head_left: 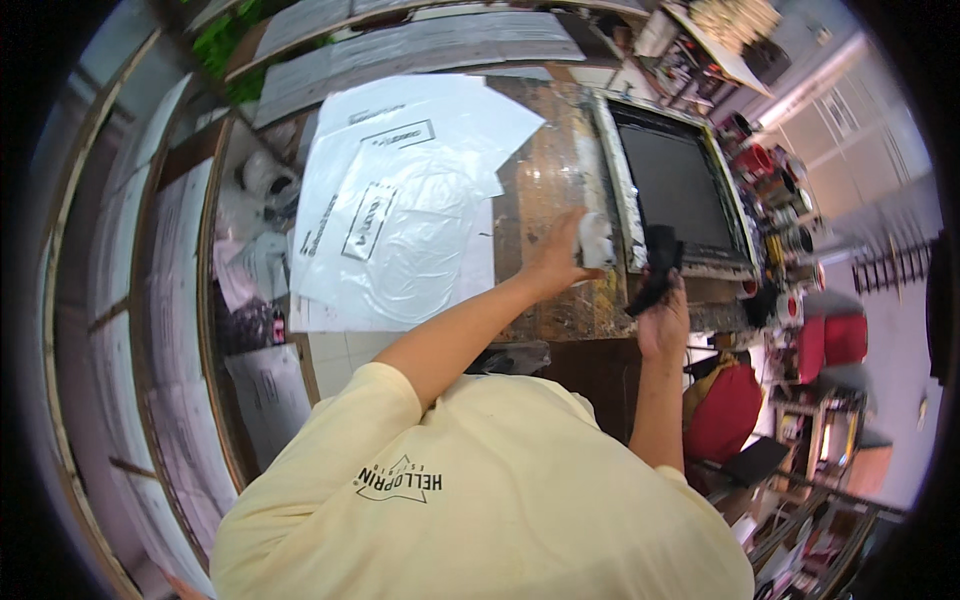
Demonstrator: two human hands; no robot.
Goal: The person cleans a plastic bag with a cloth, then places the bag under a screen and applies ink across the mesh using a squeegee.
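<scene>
My left hand [552,258] is over the wooden table [540,180], its thumb and fingers set around the two ends of a soft-looking white wad [597,238]. What the wad is made of I cannot make out. Bunched black cloth [657,268] is gripped in my right hand [663,318], at the near left corner of a framed printing screen [675,180]. The screen has a dark mesh and a pale, stained frame. Left of my left hand, large white plastic sheets [420,210] with black print lie in an uneven stack.
Racks with printed white sheets [185,250] stand along the left, with more sheets [430,55] at the far side. Several paint cans [752,160] line the screen's right side. A red chair [725,410] and cluttered shelves [815,430] are at the right.
</scene>
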